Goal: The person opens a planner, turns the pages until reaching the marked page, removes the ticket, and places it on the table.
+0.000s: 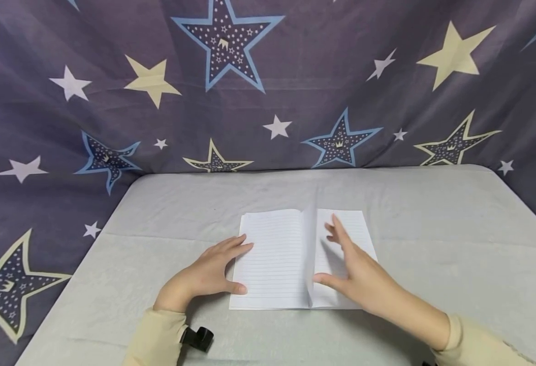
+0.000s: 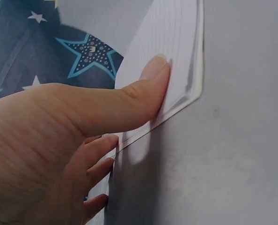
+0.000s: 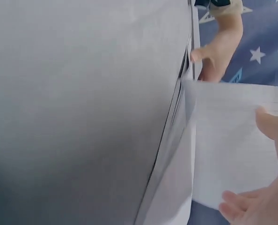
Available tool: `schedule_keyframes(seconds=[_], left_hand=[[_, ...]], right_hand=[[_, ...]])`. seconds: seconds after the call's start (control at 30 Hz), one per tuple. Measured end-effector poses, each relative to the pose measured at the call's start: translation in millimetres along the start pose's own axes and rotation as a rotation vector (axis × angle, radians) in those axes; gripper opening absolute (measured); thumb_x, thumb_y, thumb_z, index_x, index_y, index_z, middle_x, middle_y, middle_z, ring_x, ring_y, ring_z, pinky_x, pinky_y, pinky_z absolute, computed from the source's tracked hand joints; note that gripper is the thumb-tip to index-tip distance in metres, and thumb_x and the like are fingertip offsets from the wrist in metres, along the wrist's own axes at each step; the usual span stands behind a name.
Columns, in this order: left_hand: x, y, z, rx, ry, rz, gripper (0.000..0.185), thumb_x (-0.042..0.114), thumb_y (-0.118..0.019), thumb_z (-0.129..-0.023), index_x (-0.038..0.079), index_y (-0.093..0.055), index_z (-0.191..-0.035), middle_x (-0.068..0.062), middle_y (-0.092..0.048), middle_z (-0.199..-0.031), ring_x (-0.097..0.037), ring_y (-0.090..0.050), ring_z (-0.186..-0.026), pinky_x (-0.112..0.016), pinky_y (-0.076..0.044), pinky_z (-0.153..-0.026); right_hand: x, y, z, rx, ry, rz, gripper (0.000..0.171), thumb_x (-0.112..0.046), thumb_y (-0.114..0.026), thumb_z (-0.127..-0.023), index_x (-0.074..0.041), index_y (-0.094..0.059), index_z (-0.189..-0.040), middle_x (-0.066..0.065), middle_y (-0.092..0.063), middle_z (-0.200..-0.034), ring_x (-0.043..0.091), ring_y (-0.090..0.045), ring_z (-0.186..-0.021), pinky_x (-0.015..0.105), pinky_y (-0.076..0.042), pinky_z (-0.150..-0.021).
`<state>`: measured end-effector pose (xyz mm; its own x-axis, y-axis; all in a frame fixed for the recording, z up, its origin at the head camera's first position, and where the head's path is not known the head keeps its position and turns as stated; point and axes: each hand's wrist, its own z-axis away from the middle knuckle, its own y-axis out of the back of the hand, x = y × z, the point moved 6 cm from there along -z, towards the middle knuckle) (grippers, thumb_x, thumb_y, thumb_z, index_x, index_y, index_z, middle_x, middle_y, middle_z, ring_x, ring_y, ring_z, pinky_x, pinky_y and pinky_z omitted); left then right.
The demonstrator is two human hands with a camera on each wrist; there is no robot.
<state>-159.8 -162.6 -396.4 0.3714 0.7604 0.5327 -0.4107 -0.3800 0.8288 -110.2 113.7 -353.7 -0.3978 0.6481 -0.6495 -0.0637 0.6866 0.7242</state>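
A notebook (image 1: 277, 259) lies open near the middle of the bench (image 1: 432, 229), closer to its near edge, lined pages up. One page (image 1: 310, 254) stands upright at the spine. The left hand (image 1: 208, 274) rests flat on the notebook's left edge, fingers (image 1: 238, 245) straight and thumb pressing the page corner. The right hand (image 1: 354, 269) is against the raised page, fingers spread and relaxed; whether they pinch the sheet is hard to tell. A starred cloth (image 1: 268, 76) hangs behind the far edge.
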Motion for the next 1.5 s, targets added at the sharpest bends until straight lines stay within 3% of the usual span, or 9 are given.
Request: schedule_keyframes(seconds=[0.17,0.33,0.57,0.8,0.87,0.97,1.13,1.33,1.5], left_hand=[[-4.9,3.2,2.3,0.021,0.015,-0.019,0.092,0.038,-0.086,-0.073,0.011,-0.044,-0.150,-0.013,-0.029,-0.160,-0.040,-0.024,-0.145,-0.064,-0.018,-0.114],[-7.3,8.3,5.2,0.037,0.023,-0.048,0.087,0.037,-0.084,-0.076,0.010,-0.045,-0.149,-0.015,-0.031,-0.159,-0.041,-0.027,-0.144,-0.065,-0.022,-0.112],[-12.5,23.9,13.0,0.132,0.091,-0.097,0.063,0.024,-0.074,-0.090,0.005,-0.050,-0.145,-0.019,-0.042,-0.151,-0.042,-0.037,-0.139,-0.059,-0.030,-0.112],[0.9,28.2,9.9,0.250,0.025,-0.064,0.046,0.019,-0.061,-0.099,0.008,-0.053,-0.143,-0.012,-0.047,-0.149,-0.035,-0.041,-0.138,-0.053,-0.031,-0.113],[9.5,23.2,6.8,0.242,-0.008,-0.072,0.047,0.023,-0.060,-0.099,0.009,-0.052,-0.144,-0.012,-0.046,-0.150,-0.035,-0.041,-0.138,-0.053,-0.030,-0.114],[21.1,9.7,1.4,0.170,-0.056,-0.090,0.057,0.031,-0.065,-0.096,0.008,-0.049,-0.146,-0.013,-0.042,-0.153,-0.035,-0.038,-0.140,-0.054,-0.028,-0.115],[27.4,-8.6,-1.0,0.035,-0.039,-0.102,0.073,0.036,-0.074,-0.088,0.009,-0.046,-0.149,-0.014,-0.033,-0.158,-0.037,-0.030,-0.144,-0.058,-0.025,-0.115],[26.1,-7.2,-0.6,0.041,-0.027,-0.113,0.075,0.035,-0.077,-0.084,0.009,-0.047,-0.148,-0.013,-0.034,-0.158,-0.038,-0.030,-0.144,-0.058,-0.026,-0.114],[23.5,-5.1,-1.7,0.042,-0.032,-0.115,0.077,0.037,-0.078,-0.083,0.009,-0.047,-0.148,-0.013,-0.034,-0.157,-0.038,-0.031,-0.143,-0.058,-0.025,-0.115]], right_hand=[[-7,-20,-1,-0.148,-0.022,0.059,0.086,-0.049,-0.072,-0.086,-0.014,-0.033,-0.155,0.009,-0.044,-0.152,0.030,-0.043,-0.137,0.054,-0.038,-0.108],[-9,-33,3,-0.260,0.004,0.108,0.072,-0.051,-0.069,-0.088,-0.016,-0.047,-0.147,0.008,-0.039,-0.156,0.034,-0.039,-0.139,0.056,-0.035,-0.109],[-8,-40,9,-0.330,0.089,0.177,0.062,-0.047,-0.070,-0.089,-0.013,-0.056,-0.139,0.013,-0.042,-0.152,0.036,-0.043,-0.136,0.056,-0.038,-0.107],[-7,-42,13,-0.381,0.154,0.176,0.057,-0.048,-0.065,-0.092,-0.015,-0.059,-0.138,0.015,-0.038,-0.154,0.036,-0.039,-0.139,0.057,-0.035,-0.109],[-7,-41,14,-0.390,0.166,0.177,0.054,-0.047,-0.065,-0.093,-0.016,-0.060,-0.137,0.015,-0.039,-0.154,0.035,-0.039,-0.139,0.057,-0.035,-0.110],[-5,-37,16,-0.408,0.169,0.164,0.052,-0.047,-0.064,-0.094,-0.018,-0.061,-0.137,0.013,-0.039,-0.154,0.034,-0.038,-0.140,0.056,-0.035,-0.110],[7,-20,22,-0.383,0.184,0.164,0.057,-0.046,-0.064,-0.094,-0.015,-0.056,-0.141,0.013,-0.043,-0.152,0.035,-0.040,-0.138,0.057,-0.036,-0.108],[42,11,30,-0.340,0.170,0.209,0.064,-0.036,-0.075,-0.086,-0.007,-0.055,-0.140,0.017,-0.043,-0.151,0.040,-0.040,-0.136,0.060,-0.035,-0.106],[69,25,36,-0.324,0.154,0.238,0.071,-0.040,-0.078,-0.079,-0.012,-0.056,-0.140,0.014,-0.042,-0.152,0.042,-0.038,-0.137,0.056,-0.036,-0.105]])
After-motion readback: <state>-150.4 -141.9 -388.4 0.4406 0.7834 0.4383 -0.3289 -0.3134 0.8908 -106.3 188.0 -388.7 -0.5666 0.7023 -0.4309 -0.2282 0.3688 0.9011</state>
